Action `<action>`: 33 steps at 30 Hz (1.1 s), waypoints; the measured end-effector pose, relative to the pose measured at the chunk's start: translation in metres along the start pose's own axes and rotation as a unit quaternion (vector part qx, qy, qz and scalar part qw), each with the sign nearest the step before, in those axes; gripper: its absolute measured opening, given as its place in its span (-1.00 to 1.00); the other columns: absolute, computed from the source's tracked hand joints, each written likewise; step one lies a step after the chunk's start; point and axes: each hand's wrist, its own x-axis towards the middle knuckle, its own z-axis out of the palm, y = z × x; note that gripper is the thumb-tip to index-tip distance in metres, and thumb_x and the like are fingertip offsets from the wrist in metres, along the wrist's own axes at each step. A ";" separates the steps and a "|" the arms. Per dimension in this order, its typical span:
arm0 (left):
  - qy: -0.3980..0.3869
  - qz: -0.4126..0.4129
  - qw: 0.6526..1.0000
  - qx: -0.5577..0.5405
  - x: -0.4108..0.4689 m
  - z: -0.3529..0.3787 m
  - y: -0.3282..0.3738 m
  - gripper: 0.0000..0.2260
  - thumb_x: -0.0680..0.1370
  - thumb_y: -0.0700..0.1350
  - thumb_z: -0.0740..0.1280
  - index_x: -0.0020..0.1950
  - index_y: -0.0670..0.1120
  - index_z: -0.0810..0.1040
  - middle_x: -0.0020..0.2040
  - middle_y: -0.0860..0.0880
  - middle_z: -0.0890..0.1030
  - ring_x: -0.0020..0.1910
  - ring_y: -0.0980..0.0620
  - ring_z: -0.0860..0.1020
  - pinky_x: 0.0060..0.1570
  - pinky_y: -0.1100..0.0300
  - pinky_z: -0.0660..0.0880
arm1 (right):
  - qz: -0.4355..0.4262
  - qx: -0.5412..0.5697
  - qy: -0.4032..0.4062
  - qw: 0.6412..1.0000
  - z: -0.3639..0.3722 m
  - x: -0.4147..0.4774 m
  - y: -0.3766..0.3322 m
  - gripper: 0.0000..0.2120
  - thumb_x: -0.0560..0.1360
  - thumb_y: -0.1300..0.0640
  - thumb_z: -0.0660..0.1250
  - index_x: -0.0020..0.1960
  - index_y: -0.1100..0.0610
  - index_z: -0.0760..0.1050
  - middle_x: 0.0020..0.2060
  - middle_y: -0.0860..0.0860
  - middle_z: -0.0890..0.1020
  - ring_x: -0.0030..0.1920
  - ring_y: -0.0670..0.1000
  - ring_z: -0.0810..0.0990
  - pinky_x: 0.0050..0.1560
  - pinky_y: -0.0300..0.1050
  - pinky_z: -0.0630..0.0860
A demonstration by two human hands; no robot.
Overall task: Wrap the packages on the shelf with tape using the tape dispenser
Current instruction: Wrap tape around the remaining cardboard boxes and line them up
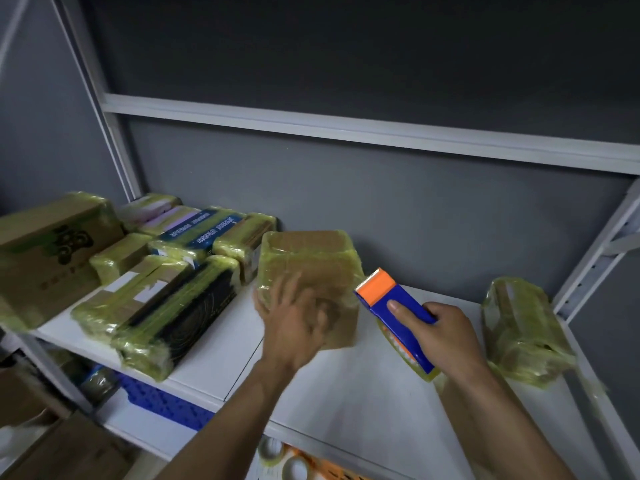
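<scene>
My right grip (446, 327) was clenched round the blue body of the tape dispenser (398, 306), index finger laid along its top and the yellowish roll showing below my palm. The dispenser's long axis ran from my wrist up and to the left, so its orange head and toothed cutter pointed at the brown package (311, 258) I was working on. The cutter sat just beside that package's right edge, apart from it, with a narrow strip of white shelf (346, 393) between. My left grip (294, 317) was already on the package: released, fingers spread flat on its front face. It was blurred, so I could not tell how hard it pressed. The package stood upright at mid-shelf. Its top and corners were glossy with greenish tape, while the lower front looked bare cardboard. I judged the next pass needed the cutter carried leftward onto that bare face, with the left grip steadying or turning the package. To the right of the package, well apart, lay a lumpy wrapped parcel (523, 327). To its left stood a cluster of wrapped boxes (166, 306).
</scene>
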 end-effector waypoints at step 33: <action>-0.153 0.012 0.940 -0.306 -0.005 0.013 -0.030 -0.60 0.68 -0.01 0.27 0.53 0.03 0.42 0.50 0.33 0.36 0.56 0.26 0.20 0.41 0.08 0.44 | -0.007 0.078 -0.145 0.986 -0.016 -0.026 0.015 -0.51 0.43 -0.37 0.48 -0.23 0.08 0.65 -0.35 0.07 0.72 -0.38 0.07 0.70 -0.41 -0.24 0.50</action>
